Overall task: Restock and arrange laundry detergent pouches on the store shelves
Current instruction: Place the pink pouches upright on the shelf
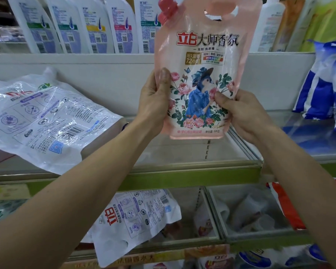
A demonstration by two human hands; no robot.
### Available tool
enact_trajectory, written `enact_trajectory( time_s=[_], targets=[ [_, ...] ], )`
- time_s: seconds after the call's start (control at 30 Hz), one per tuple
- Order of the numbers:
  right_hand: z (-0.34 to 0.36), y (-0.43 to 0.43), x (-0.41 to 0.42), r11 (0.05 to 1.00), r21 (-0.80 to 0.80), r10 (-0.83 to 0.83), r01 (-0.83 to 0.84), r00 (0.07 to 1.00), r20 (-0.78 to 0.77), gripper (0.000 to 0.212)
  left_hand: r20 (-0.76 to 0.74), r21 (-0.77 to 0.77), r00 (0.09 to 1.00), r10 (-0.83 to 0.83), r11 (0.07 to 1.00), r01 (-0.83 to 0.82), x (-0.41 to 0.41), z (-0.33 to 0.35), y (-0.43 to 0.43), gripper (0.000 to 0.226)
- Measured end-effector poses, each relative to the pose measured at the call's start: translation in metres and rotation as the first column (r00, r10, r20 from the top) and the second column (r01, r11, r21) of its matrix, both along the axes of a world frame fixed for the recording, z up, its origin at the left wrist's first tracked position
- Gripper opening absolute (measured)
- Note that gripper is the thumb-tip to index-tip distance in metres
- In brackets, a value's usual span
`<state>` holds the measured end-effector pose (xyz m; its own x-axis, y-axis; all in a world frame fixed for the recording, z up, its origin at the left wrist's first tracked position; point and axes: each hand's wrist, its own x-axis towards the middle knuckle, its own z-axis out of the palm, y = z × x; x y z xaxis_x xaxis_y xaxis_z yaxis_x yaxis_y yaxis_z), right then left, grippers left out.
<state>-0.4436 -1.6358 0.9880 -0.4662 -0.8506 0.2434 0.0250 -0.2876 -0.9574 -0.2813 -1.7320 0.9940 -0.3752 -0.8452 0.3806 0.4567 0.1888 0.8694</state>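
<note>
A pink detergent pouch (pixel 200 61) with a red cap, a handle hole and a rose print is held upright in the air above the middle shelf (pixel 182 167). My left hand (pixel 153 101) grips its lower left edge with the thumb on the front. My right hand (pixel 241 111) grips its lower right edge, thumb pressed on the print. A white pouch (pixel 41 121) lies flat on the left of the same shelf, back side up. Another white pouch (pixel 132 220) lies tilted on the shelf below.
White bottles (pixel 89 26) line the top shelf behind a white rail. Blue and white bags (pixel 324 88) stand at the right of the middle shelf. Clear dividers split the lower shelf, and an orange pack (pixel 285 204) leans at its right.
</note>
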Motion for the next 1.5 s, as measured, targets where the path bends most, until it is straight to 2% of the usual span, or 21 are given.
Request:
enact_trajectory(
  time_s=[0.17,0.33,0.43,0.6,0.73,0.8,0.9,1.03,1.2,1.37,1.5],
  targets=[
    [0.003,-0.004,-0.007,1.0,-0.017,0.021,-0.022,1.0,-0.017,0.012,0.017,-0.007,0.999,-0.031,1.0,0.031,-0.002,0.001,-0.01,0.02],
    [-0.004,-0.005,-0.01,0.998,-0.023,0.05,-0.051,0.998,-0.036,0.022,0.066,-0.048,0.997,0.045,0.998,-0.041,-0.003,0.0,-0.014,0.025],
    [-0.008,-0.002,-0.011,0.999,-0.001,0.034,-0.034,0.992,-0.121,0.019,0.134,-0.071,0.987,0.09,0.994,-0.081,-0.001,-0.003,-0.014,0.035],
    [-0.011,0.005,-0.006,0.999,0.038,-0.003,0.015,0.958,-0.286,0.033,0.238,-0.045,0.969,0.072,0.997,-0.063,0.006,-0.007,-0.009,0.042],
    [-0.013,0.013,0.0,0.99,0.014,-0.122,0.142,0.892,-0.436,0.037,0.328,-0.088,0.943,0.058,0.996,-0.03,0.014,-0.014,-0.007,0.027],
    [-0.016,0.013,0.002,0.98,0.016,-0.167,0.197,0.87,-0.465,0.041,0.377,-0.125,0.926,0.034,0.992,0.014,0.02,-0.019,-0.008,0.022],
    [-0.018,0.013,0.004,0.966,0.042,-0.207,0.256,0.857,-0.471,0.047,0.409,-0.101,0.912,-0.028,0.992,0.076,0.029,-0.021,-0.011,0.025],
    [-0.021,0.014,0.001,0.96,0.05,-0.222,0.276,0.858,-0.464,0.056,0.509,-0.062,0.853,-0.115,0.983,0.17,0.031,-0.024,-0.011,0.042],
    [-0.023,0.012,0.0,0.946,0.13,-0.191,0.297,0.834,-0.518,0.089,0.546,-0.006,0.814,-0.201,0.97,0.244,0.03,-0.022,-0.012,0.051],
    [-0.026,0.012,-0.001,0.946,0.115,-0.188,0.303,0.802,-0.567,0.073,0.553,0.001,0.809,-0.198,0.971,0.237,0.029,-0.022,-0.014,0.054],
    [-0.028,0.012,-0.002,0.936,0.111,-0.211,0.334,0.785,-0.582,0.078,0.544,-0.026,0.821,-0.171,0.975,0.22,0.029,-0.021,-0.011,0.06]
  ],
)
